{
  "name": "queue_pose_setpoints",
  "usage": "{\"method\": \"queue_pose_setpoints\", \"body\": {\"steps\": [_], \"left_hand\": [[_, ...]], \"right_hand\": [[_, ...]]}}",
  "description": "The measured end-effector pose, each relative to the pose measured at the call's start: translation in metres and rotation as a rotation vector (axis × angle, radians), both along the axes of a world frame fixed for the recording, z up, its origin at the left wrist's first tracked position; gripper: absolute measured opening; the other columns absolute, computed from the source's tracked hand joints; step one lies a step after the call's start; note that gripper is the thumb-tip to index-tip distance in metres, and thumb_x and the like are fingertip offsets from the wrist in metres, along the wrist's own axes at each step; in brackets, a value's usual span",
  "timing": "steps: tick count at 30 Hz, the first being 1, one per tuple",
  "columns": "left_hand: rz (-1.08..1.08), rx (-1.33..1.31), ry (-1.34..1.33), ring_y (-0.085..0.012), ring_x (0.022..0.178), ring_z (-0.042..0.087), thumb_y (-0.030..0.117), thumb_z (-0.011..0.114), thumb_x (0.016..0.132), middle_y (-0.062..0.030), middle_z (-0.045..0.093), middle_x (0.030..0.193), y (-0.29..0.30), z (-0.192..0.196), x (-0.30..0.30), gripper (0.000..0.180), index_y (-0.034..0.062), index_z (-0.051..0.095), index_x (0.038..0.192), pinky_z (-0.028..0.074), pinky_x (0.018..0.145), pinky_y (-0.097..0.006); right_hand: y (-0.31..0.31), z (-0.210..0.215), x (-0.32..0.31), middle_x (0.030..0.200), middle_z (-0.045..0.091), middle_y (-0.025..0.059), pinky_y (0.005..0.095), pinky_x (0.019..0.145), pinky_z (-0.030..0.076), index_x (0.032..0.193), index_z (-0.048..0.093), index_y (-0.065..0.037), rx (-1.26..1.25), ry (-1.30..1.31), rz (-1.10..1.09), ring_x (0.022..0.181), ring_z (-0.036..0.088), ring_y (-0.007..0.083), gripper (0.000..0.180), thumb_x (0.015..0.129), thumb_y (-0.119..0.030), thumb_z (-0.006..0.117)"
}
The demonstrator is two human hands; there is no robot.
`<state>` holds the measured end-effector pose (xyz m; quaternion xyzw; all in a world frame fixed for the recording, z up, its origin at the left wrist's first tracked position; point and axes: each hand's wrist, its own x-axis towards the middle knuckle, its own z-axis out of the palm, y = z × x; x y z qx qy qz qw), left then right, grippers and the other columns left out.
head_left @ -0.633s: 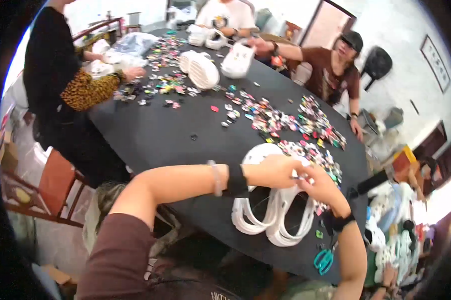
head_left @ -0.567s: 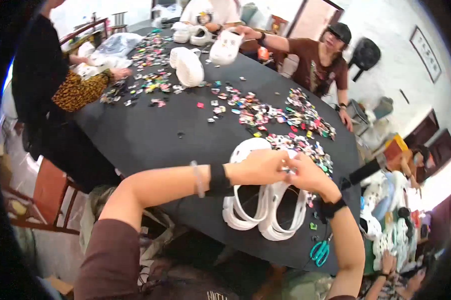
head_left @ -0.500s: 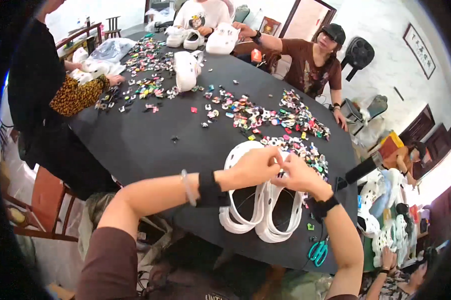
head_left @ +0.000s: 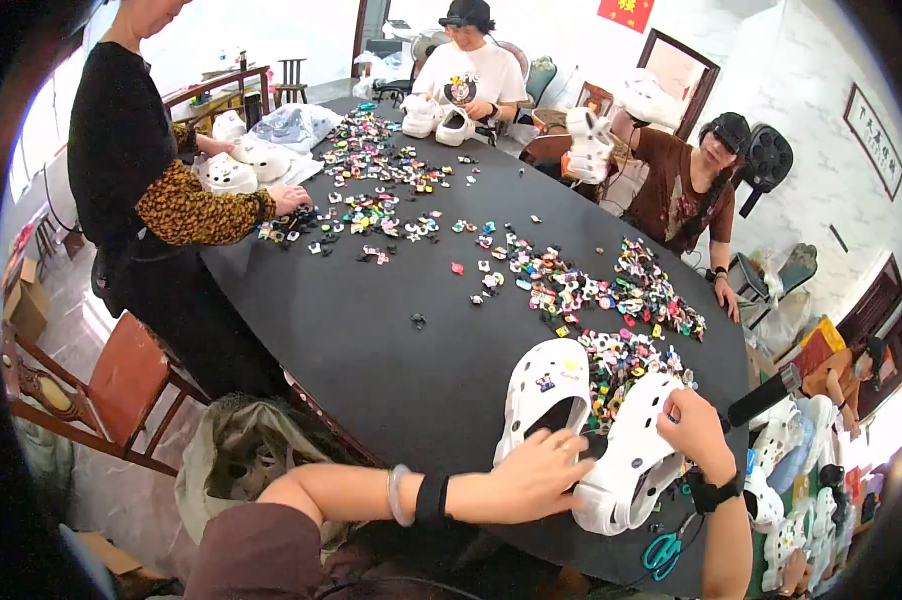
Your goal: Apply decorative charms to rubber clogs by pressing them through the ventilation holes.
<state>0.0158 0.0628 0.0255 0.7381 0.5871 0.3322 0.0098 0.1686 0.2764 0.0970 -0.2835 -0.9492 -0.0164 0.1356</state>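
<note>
While left hand (head_left: pixel 533 478) lies flat on the right clog's (head_left: pixel 626 455) heel, right hand (head_left: pixel 693 430) grips its toe beside left clog (head_left: pixel 546 390)

You get bright, even daylight from windows far beyond your left hand (head_left: pixel 536 480); shadows stay soft. Fisheye bending and a dark vignette crowd the rim; the centre is sharp.

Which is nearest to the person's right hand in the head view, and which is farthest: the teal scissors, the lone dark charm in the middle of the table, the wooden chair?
From the right hand:
1. Teal scissors, just below it at the table's near edge.
2. Lone dark charm, to its left on the bare black table.
3. Wooden chair, far left, beside the table.
</note>
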Motion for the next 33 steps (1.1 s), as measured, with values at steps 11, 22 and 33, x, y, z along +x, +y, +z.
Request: {"method": "queue_pose_setpoints", "body": {"steps": [11,22,33], "left_hand": [[0.103,0.133,0.1,-0.0229,0.083,0.057,0.007,0.061,0.068,-0.0087,0.058,0.114,-0.039,0.0,-0.033,0.024,0.0099,0.067,0.091,0.043,0.074,-0.038],[0.339,0.034,0.227,-0.0266,0.099,0.051,0.013,0.069,0.073,-0.0078,0.051,0.116,-0.046,-0.013,-0.009,0.025,0.0079,0.064,0.097,0.036,0.09,-0.042],[0.336,0.248,-0.047,-0.0307,0.108,0.052,0.006,0.07,0.071,-0.0093,0.058,0.108,-0.035,-0.017,0.001,0.011,0.0069,0.064,0.08,0.04,0.09,-0.041]], "right_hand": [[0.017,-0.015,0.035,0.077,0.056,0.0134,0.0357,0.066,0.046,0.089,0.06,-0.007,-0.175,0.149,-0.058,0.073,0.057,0.0281,0.018,0.077,-0.021,0.058],[0.002,-0.022,0.034,0.087,0.062,0.0136,0.0331,0.074,0.045,0.102,0.066,-0.005,-0.325,0.322,-0.033,0.082,0.057,0.0245,0.032,0.085,-0.032,0.056],[-0.095,-0.037,0.031,0.077,0.064,0.0078,0.0251,0.061,0.048,0.086,0.065,-0.001,-0.593,0.528,-0.194,0.067,0.061,0.0123,0.021,0.081,-0.021,0.068]]}}
